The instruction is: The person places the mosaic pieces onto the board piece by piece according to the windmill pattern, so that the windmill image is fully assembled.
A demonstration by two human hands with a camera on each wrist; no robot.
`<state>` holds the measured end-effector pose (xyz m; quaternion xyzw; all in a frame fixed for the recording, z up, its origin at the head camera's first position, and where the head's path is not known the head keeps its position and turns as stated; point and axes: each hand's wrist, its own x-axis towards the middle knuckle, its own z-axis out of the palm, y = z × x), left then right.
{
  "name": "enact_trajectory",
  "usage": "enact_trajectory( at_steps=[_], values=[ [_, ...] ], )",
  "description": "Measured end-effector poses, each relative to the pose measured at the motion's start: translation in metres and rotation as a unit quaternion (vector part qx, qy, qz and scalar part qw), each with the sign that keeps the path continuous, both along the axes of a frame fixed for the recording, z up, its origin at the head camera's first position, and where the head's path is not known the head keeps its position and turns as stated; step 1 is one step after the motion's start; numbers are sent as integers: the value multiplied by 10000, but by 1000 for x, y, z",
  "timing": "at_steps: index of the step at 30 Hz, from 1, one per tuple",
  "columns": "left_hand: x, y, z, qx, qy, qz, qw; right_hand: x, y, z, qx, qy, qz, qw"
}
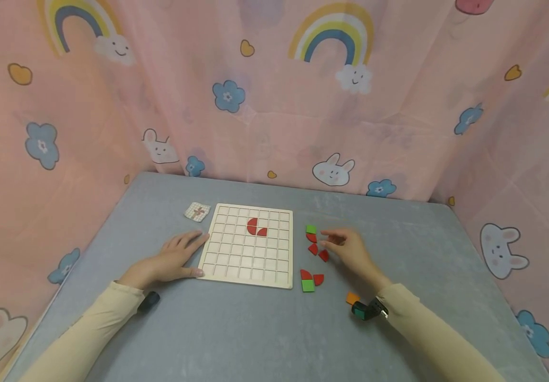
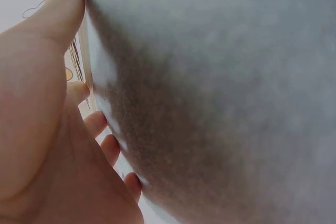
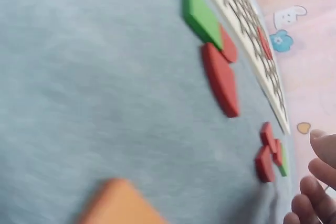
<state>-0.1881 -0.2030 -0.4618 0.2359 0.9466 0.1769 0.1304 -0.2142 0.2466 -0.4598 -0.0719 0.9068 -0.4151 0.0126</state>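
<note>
A cream grid board [image 1: 245,283] lies on the table with a few red pieces [image 1: 252,230] in its upper middle cells. My left hand [image 1: 171,260] rests along the board's left edge, fingers spread and thumb at the near left corner. To the right of the board, my right hand [image 1: 348,249] hovers beside a far cluster of a green square [image 1: 311,229] and several red curved-edged pieces [image 1: 323,255]. Its thumb and forefinger are apart, with nothing seen between them. The right wrist view shows its relaxed fingers [image 3: 310,198] at the right edge, near that cluster.
Nearer to me lie another green square [image 1: 308,286] and two red pieces [image 1: 319,279]. An orange piece [image 1: 351,298] sits by the right wrist. A small pattern card [image 1: 197,211] lies beyond the left hand. Pink printed curtains [image 1: 274,122] surround the grey table [image 1: 236,334].
</note>
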Motion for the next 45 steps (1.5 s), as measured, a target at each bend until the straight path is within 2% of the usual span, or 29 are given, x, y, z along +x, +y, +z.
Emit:
enact_trajectory(
  at_steps=[5, 17, 24, 41, 45],
  values=[
    [-1, 0, -1, -6, 30, -43, 10000, 7, -3, -9, 234, -9, -138, 9996],
    [1, 0, 1, 2, -6, 32, 10000, 12, -12, -16, 91, -24, -249, 9996],
    [0, 1, 0, -4, -25, 53, 10000, 11, -12, -19, 280, 139, -203, 9993],
    [0, 0, 0, -16, -26, 46, 10000, 6, -12, -24, 290, 347, -125, 9989],
    [0, 1, 0, -50, -42, 54, 10000, 5, -11, -24, 304, 287, -97, 9991]
  ],
)
